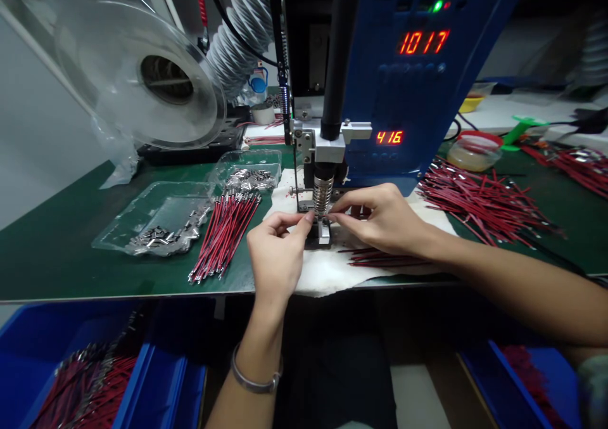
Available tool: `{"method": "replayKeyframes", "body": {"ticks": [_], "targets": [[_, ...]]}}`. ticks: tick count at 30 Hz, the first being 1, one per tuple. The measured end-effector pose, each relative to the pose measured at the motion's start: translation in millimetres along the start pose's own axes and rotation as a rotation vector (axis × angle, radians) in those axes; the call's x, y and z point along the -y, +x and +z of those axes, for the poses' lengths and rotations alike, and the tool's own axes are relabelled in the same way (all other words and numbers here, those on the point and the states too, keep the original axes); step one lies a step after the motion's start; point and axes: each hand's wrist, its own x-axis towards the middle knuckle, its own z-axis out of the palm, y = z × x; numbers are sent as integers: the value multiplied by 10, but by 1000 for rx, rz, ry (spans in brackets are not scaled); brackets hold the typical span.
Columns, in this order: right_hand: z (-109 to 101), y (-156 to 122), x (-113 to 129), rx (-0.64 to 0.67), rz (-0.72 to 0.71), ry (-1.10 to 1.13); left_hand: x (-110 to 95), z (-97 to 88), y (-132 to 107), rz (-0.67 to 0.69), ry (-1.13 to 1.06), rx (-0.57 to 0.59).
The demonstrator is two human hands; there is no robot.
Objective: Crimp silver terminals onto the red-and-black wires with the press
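Note:
Both hands meet at the small metal fixture [323,231] under the spring-wrapped tip [323,191] of a blue soldering machine [403,99]. On the fixture's left side, my left hand [278,251] is closed, thumb and forefinger pinched together. From the right, my right hand [380,217] also pinches close to the tip. What either hand holds is too small to make out. A few dark red wires [380,258] lie on the white cloth [327,270] below my right hand. Left of my left hand is a bundle of red and black wires [225,236] with metal ends.
Clear plastic trays [128,210] of small metal parts stand at left, behind a grey exhaust hose [242,30] with a clear hood [190,93]. A wire pile [479,201] and a red-lidded jar [475,150] are at right. Blue bins [156,378] sit below the table edge.

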Motion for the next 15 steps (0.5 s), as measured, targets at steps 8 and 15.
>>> {"method": "replayKeyframes", "body": {"ticks": [8, 15], "targets": [[-6, 1, 6, 7, -7, 1, 18, -6, -2, 13, 10, 4], [-8, 8, 11, -2, -19, -6, 16, -6, 0, 28, 2, 14]]}}
